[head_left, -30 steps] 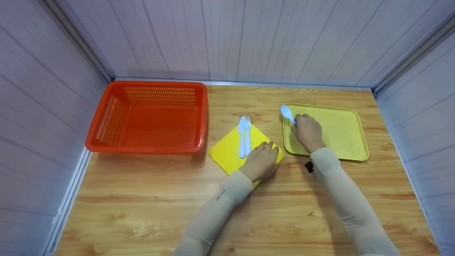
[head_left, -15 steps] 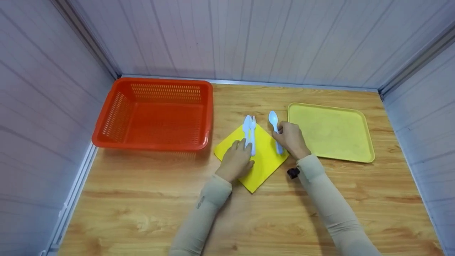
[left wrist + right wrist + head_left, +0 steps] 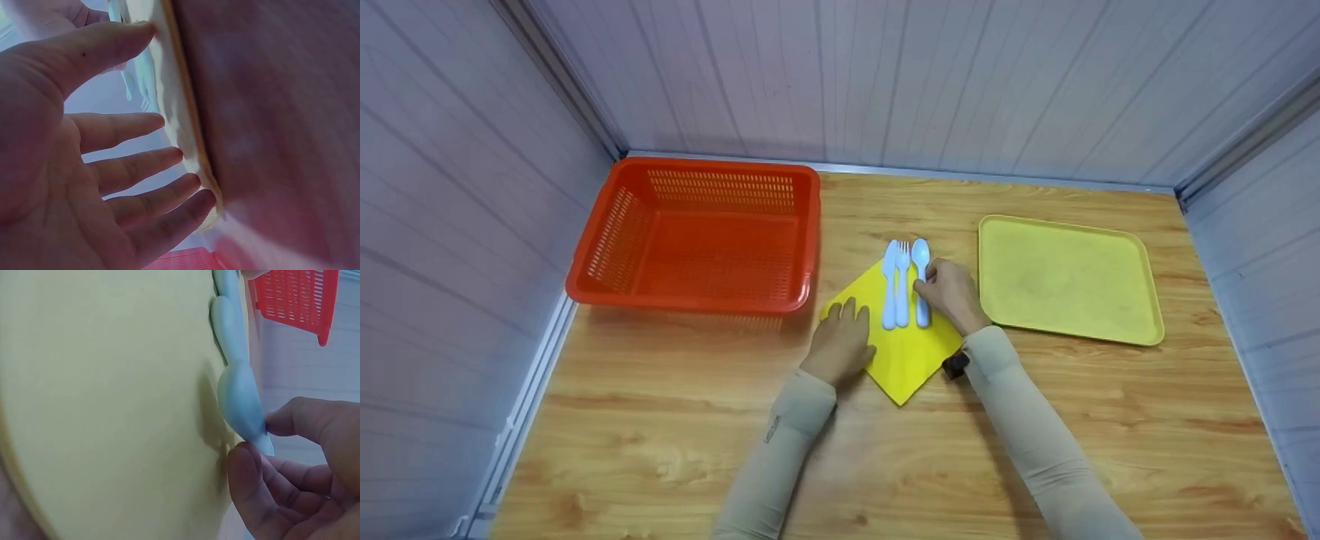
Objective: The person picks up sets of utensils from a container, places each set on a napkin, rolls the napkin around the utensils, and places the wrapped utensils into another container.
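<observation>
The spoon (image 3: 921, 255) is pinched by the right hand (image 3: 956, 296); probably light, stiff, slippery, best held mid-handle; the mat (image 3: 904, 367) is touched by spread fingers of the left hand (image 3: 838, 345).

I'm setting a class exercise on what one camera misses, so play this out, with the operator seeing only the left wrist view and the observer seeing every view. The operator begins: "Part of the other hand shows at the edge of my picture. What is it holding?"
Observer: The right hand pinches the spoon by its handle.
Operator: How is the other cutlery ordered?
Observer: The fork lies between the spoon and the knife.
Operator: What is farther right, past that hand?
Observer: A yellow tray lies there.
</observation>
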Demonstrator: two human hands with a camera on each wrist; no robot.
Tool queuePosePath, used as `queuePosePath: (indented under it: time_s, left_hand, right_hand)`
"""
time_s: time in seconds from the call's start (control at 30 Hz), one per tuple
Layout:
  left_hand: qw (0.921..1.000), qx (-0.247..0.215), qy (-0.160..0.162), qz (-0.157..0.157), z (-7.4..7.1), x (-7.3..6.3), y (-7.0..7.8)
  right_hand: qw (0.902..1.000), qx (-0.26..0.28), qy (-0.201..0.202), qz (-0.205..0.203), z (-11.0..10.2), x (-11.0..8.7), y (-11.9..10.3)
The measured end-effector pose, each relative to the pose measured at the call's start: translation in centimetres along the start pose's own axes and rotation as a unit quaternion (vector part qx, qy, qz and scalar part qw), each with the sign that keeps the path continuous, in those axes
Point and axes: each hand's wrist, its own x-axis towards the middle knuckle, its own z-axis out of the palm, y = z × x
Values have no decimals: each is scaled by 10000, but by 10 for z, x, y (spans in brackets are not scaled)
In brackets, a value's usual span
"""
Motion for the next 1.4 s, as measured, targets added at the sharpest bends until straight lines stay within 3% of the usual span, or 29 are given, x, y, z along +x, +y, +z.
queuePosePath:
  time_s: [0.27, 0.53, 0.8, 1.17, 1.4]
  left_hand:
    - [9998, 160, 60, 44, 3, -2, -1]
    - [9998, 117, -148, -47, 3, -1, 0]
    - [9998, 156, 77, 48, 3, -3, 0]
    - [9996, 11, -229, -132, 3, 0, 1]
    - [9996, 204, -143, 147, -1, -7, 7]
  right_hand:
    - [9998, 186, -13, 33, 6, 0, -1]
    - [9997, 221, -25, 78, 9, -1, -2]
    - [9998, 216, 12, -54, 9, -1, -1]
    - [10000, 26, -16, 0, 8, -3, -1]
    - [9993, -199, -322, -34, -1, -14, 0]
